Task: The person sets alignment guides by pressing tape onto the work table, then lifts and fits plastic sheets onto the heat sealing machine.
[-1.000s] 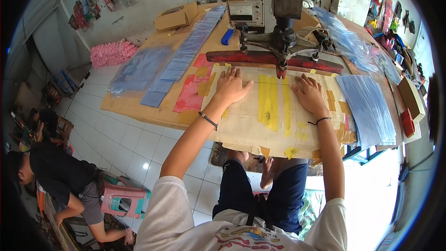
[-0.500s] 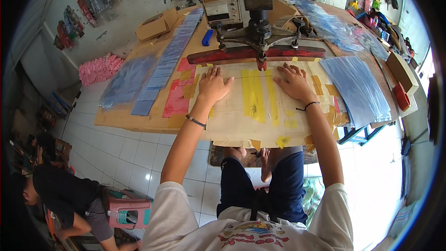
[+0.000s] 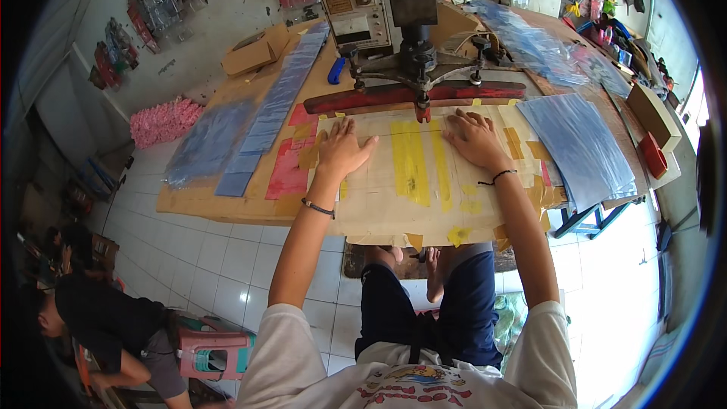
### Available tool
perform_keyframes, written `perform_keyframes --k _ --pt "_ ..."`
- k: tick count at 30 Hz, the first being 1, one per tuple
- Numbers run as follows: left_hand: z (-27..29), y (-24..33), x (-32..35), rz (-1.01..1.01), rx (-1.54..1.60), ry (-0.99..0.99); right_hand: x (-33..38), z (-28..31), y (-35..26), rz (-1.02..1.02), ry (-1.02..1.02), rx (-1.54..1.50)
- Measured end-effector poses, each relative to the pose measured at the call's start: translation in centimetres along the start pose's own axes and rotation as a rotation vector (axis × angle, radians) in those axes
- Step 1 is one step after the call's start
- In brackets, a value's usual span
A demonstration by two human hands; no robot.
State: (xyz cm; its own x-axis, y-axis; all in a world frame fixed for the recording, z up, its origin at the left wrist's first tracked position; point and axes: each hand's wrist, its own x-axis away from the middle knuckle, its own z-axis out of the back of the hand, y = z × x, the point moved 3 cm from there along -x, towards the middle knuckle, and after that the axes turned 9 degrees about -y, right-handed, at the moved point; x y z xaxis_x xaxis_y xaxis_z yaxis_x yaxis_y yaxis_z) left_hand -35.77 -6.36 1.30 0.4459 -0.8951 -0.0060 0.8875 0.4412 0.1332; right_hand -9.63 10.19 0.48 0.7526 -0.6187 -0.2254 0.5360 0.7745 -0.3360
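My left hand (image 3: 343, 150) lies flat, fingers spread, on a pale work pad (image 3: 394, 204) striped with yellow tape (image 3: 413, 163). My right hand (image 3: 472, 136) rests flat on the same pad, to the right of the yellow stripes. A thin clear film seems to lie under both palms; I cannot tell for sure. Just beyond my fingertips hangs the red bar (image 3: 413, 95) of a press machine (image 3: 409, 23), lowered close to the pad's far edge. Neither hand grips anything.
Stacks of bluish clear plastic sheets lie at the right (image 3: 579, 144) and left (image 3: 257, 121) of the wooden table (image 3: 204, 201). A cardboard box (image 3: 254, 53) and a pink heap (image 3: 163, 120) sit at the far left. A person in black (image 3: 106, 326) crouches by a pink stool (image 3: 216, 348) on the tiled floor.
The view has tilted so the press and table appear a little higher and closer. Both hands stay flat on the pad in much the same spots.
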Motion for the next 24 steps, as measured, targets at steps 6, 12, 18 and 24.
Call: perform_keyframes --k 6,12,18,24 --pt "1.1 -2.8 0.5 -0.097 0.093 -0.169 0.1 0.3 -0.4 0.003 -0.007 0.032" --pt "0.3 -3.9 0.0 -0.160 0.166 -0.241 0.1 0.3 -0.3 -0.008 -0.019 0.050" --pt "-0.4 -6.5 -1.4 -0.273 0.305 -0.247 0.2 1.3 0.0 0.132 0.136 -0.060" --pt "0.6 -5.7 -0.3 -0.295 0.324 -0.130 1.1 2.6 0.0 0.024 0.227 -0.431"
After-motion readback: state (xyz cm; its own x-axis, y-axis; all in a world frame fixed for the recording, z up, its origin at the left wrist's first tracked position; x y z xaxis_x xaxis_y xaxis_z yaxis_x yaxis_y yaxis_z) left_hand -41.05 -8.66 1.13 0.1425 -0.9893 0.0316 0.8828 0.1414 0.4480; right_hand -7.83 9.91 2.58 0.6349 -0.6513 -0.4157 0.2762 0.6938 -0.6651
